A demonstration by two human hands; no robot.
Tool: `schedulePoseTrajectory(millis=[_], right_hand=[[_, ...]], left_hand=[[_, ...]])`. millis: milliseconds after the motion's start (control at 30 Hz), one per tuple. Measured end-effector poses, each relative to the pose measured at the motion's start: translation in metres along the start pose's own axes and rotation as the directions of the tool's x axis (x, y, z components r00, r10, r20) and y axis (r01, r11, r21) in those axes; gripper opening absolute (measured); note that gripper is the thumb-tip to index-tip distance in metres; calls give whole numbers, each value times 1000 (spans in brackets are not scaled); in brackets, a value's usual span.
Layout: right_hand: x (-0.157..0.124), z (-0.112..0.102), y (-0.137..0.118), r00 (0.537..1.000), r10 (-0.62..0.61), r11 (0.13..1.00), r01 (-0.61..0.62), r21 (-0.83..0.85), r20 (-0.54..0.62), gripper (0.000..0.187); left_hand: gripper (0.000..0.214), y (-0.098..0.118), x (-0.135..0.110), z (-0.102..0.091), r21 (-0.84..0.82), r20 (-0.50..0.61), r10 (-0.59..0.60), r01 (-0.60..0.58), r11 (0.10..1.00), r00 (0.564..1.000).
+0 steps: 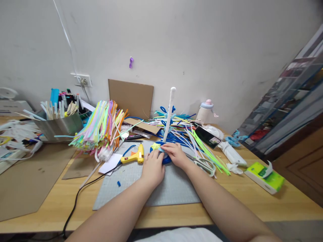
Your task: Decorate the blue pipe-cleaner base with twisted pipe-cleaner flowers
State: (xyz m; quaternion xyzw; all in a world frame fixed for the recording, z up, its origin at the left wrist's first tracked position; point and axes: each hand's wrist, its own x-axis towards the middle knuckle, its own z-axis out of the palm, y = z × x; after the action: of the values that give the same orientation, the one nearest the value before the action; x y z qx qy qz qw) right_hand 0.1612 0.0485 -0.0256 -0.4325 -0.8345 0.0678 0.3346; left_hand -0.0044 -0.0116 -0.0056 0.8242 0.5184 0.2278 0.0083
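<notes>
Both of my hands rest on a round blue pipe-cleaner base (166, 159) that lies on a grey cutting mat (174, 188). A white fuzzy stem (169, 114) rises upright from the base. My left hand (152, 167) is curled over the base's left side, pressing a pale yellow-green piece (155, 146). My right hand (176, 154) pinches a light blue pipe cleaner at the foot of the stem. A yellow glue gun (133, 157) lies just left of my left hand.
A thick bundle of pastel pipe cleaners (101, 127) lies at the left. Loose blue, green and white ones (191, 134) spread behind the base. Scissors (205, 164), a phone (207, 136), a green tissue pack (264, 173), a metal pen tin (59, 124) and cardboard (130, 97) surround the mat.
</notes>
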Motion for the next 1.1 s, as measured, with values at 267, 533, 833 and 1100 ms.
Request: schedulePoseTrajectory(millis=[267, 533, 833, 1100], right_hand=[[-1, 0, 0, 1000, -17, 1000, 17, -15, -7, 31], [-2, -4, 0, 997, -13, 1000, 12, -13, -73, 43], [-3, -15, -11, 979, 29, 999, -23, 31, -203, 48], [0, -6, -7, 984, 84, 996, -90, -30, -160, 26]], left_hand=[[38, 1, 0, -4, -1, -20, 13, -13, 1000, 1000], [34, 2, 0, -6, 2, -33, 11, -11, 1000, 999], [34, 2, 0, -7, 0, -38, -2, 2, 1000, 999], [43, 4, -1, -5, -2, -16, 4, -4, 1000, 1000]])
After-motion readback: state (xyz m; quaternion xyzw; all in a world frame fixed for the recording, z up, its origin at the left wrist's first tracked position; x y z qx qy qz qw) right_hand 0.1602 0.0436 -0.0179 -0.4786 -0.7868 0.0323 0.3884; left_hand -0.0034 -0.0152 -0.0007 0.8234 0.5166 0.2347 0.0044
